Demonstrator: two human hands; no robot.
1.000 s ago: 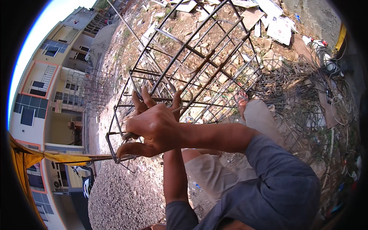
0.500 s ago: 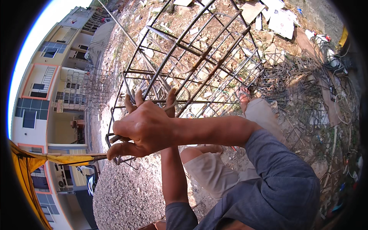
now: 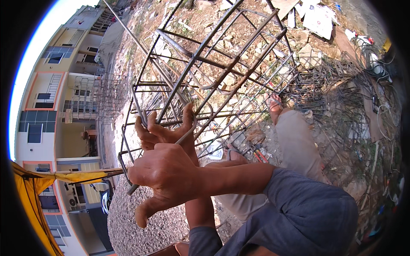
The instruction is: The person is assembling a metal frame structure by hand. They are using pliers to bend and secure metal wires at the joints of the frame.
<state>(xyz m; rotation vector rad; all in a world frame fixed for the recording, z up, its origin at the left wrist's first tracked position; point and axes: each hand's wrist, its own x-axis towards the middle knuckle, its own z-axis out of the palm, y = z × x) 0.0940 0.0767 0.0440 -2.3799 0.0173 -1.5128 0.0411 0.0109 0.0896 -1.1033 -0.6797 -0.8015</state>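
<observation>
My right hand (image 3: 166, 175) crosses in front of my left wrist. Its fingers are curled round a steel rod (image 3: 185, 137), whose lower end sticks out beside the knuckles; the thumb points away. Just beyond, my left hand (image 3: 164, 133) is partly hidden by the right one, its fingers spread among the bars. A bent bar end (image 3: 144, 121) lies between two of those fingers, and I cannot tell whether they press on it. Both hands are at the near end of a rebar cage (image 3: 213, 64) of long bars and square stirrups.
Behind my right hand lies a gravel heap (image 3: 147, 230). Coiled cables (image 3: 371, 64) and a tangle of rebar pieces (image 3: 324, 81) lie to the right. A yellow tarp (image 3: 30, 205) hangs at the left, with row houses (image 3: 42, 89) beyond. Red-handled pliers (image 3: 260, 155) rest near my feet.
My right hand has shifted slightly down, its thumb swinging farther from the fingers. The left hand has moved slightly down, and more of it shows. The cage's near end looks slightly shifted.
</observation>
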